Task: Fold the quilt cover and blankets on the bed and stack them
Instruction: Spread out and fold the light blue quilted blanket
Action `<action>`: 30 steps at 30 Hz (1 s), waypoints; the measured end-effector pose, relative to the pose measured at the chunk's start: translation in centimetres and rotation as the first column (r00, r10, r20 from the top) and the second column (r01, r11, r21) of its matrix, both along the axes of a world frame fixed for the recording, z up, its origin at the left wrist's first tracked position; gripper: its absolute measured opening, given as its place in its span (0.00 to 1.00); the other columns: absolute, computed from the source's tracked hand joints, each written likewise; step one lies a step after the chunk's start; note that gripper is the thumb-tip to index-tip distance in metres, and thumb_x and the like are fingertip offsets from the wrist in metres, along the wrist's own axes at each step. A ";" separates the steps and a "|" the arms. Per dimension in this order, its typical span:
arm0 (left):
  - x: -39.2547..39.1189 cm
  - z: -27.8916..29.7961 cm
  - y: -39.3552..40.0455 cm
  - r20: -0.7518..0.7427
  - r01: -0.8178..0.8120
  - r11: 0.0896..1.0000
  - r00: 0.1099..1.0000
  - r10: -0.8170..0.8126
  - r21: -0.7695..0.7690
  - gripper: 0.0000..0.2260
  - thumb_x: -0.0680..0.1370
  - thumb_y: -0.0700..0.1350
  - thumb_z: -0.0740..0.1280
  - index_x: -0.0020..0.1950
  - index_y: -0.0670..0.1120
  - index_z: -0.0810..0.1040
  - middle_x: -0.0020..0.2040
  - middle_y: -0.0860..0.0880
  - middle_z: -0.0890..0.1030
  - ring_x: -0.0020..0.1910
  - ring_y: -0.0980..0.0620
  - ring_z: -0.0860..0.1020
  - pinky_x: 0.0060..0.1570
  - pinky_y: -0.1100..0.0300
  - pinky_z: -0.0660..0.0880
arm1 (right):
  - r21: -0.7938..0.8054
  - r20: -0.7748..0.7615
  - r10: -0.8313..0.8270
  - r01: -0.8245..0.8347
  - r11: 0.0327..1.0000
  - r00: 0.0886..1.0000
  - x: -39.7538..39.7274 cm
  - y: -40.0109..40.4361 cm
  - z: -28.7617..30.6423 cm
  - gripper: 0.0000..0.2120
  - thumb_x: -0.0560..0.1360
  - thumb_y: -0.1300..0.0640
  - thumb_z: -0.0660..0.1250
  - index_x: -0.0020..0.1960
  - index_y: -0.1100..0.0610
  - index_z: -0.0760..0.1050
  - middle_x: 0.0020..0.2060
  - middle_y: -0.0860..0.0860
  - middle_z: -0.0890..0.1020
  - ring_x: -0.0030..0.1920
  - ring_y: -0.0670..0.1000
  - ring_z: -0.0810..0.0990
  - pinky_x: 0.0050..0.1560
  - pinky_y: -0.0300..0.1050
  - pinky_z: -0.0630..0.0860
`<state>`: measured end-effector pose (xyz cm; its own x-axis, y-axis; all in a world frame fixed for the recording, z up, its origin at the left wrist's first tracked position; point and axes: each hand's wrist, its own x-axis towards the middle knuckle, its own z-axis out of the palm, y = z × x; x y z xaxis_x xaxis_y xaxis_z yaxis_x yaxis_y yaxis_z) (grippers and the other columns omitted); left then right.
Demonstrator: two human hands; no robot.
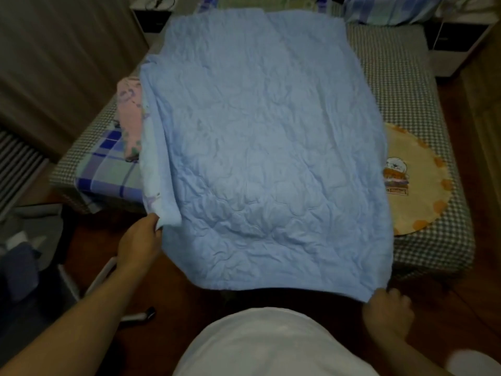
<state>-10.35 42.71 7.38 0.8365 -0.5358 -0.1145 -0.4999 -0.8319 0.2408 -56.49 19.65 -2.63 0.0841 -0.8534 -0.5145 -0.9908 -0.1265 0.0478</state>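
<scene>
A light blue quilted blanket (265, 137) is stretched out lengthwise over the bed, its near end lifted off the foot of the mattress. My left hand (139, 240) grips the near left corner, where the edge is folded over. My right hand (387, 310) pinches the near right corner, lower and closer to me. A pink patterned cloth (130, 115) lies partly under the blanket's left side. A blue plaid sheet (108, 169) is spread under that cloth at the bed's left edge.
The bed has a checked cover (406, 99). A round yellow cushion (414, 180) with a cartoon print lies on its right side. Plaid pillows (390, 9) sit at the head, with nightstands (458, 39) at both far corners. A chair or stand (97, 280) is on the floor at left.
</scene>
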 end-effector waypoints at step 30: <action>-1.6 -1.1 -3.8 -0.875 -0.501 0.754 0.439 -0.203 -0.426 0.13 0.83 0.44 0.63 0.64 0.39 0.76 0.56 0.38 0.82 0.56 0.42 0.81 0.55 0.54 0.79 | -0.588 0.668 0.710 -0.426 0.687 0.223 31.1 13.3 7.7 0.19 0.84 0.52 0.56 0.70 0.58 0.74 0.69 0.54 0.75 0.69 0.50 0.73 0.70 0.42 0.70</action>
